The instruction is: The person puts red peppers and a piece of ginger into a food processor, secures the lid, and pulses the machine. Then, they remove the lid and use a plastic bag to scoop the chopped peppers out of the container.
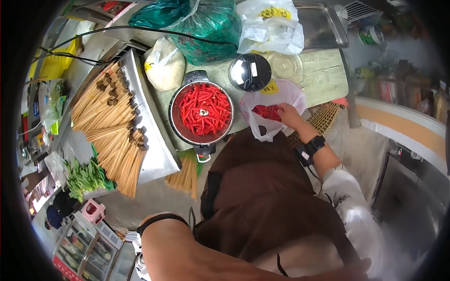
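Observation:
My right hand point(290, 115) reaches into a white plastic bag point(262, 131) at the table's front edge, its fingers curled on red chili peppers point(266, 111) inside. Left of the bag stands a round metal grinder bowl point(173, 121) with black handles. Red chilies point(201, 104) fill it around a central spindle. Behind the bag sits a shiny round black lid point(251, 72), beside a clear round cover point(285, 66). My left arm crosses low in front of my brown apron point(267, 187), and my left hand point(358, 268) shows only partly at the bottom edge, its fingers unclear.
Bundles of wooden skewers point(103, 117) lie on a metal counter point(154, 140) at left, near leafy greens point(84, 175). Along the table's back are a tied white bag point(164, 65), a large green bag point(206, 37), another white bag point(272, 30) and a metal tray point(323, 28).

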`<state>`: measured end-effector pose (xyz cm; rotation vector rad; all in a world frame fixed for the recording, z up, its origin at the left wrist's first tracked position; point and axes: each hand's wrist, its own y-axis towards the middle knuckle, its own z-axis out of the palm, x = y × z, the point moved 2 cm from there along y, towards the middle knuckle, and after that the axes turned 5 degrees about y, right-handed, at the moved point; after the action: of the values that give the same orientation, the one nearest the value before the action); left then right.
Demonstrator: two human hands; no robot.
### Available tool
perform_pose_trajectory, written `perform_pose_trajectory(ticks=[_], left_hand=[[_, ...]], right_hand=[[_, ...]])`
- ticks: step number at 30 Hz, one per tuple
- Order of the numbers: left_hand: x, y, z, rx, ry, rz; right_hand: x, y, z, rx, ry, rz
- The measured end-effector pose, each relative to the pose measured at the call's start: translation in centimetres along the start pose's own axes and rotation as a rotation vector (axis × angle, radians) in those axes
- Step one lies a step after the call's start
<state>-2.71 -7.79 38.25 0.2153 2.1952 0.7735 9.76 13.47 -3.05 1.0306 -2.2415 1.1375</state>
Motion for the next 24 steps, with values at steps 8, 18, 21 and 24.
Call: perform_pose_trajectory(ticks=[8,18,21,24], left_hand=[[14.5,-7.2,3.9,0.254,-1.121,-1.053],[19.6,-13.3,17.2,0.478,-0.207,-1.257],[20.8,-13.5,17.6,0.391,-0.195,-1.255],[20.6,-14.1,17.3,0.303,-0.281,-1.312]], right_hand=[[0.3,2.7,-2.2,-0.434,-0.237,-0.104],[-1.3,1.5,0.0,0.003,-0.511,0.042],[-1.5,1.4,1.8,-0.178,-0.791,-0.071],[-0.9,1.9,1.5,0.028,-0.839,0.002]])
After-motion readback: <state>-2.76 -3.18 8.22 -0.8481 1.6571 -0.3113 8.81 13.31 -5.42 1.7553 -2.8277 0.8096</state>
